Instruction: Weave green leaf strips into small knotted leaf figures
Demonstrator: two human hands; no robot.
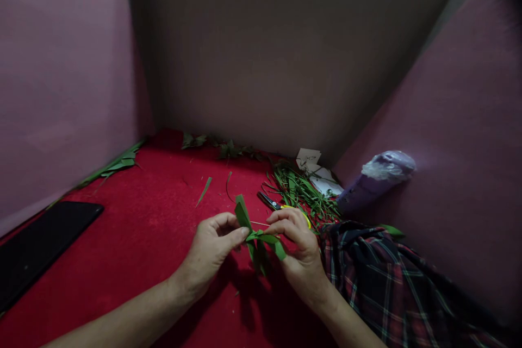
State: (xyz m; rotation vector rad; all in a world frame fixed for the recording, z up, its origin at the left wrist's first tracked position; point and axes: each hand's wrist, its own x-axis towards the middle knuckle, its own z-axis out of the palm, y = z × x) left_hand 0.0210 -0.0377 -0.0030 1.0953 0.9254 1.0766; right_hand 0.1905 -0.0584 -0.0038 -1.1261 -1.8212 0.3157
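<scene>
The left hand (218, 247) pinches the green leaf piece (258, 239) between closed thumb and forefinger; the right hand (299, 253) has its fingertips nearly together at the piece's other side, though whether they grip it I cannot tell. The piece is above the red cloth (142, 239), just nearer the wearer than the yellow-handled scissors (270, 200). Beyond those scissors lies a pile of cut leaves (304, 190); right of them, plaid fabric (391, 277).

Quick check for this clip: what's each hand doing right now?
Left hand: closed, pinching the green leaves.
Right hand: fingers curled at the leaves' other side; firm grip unclear.
</scene>
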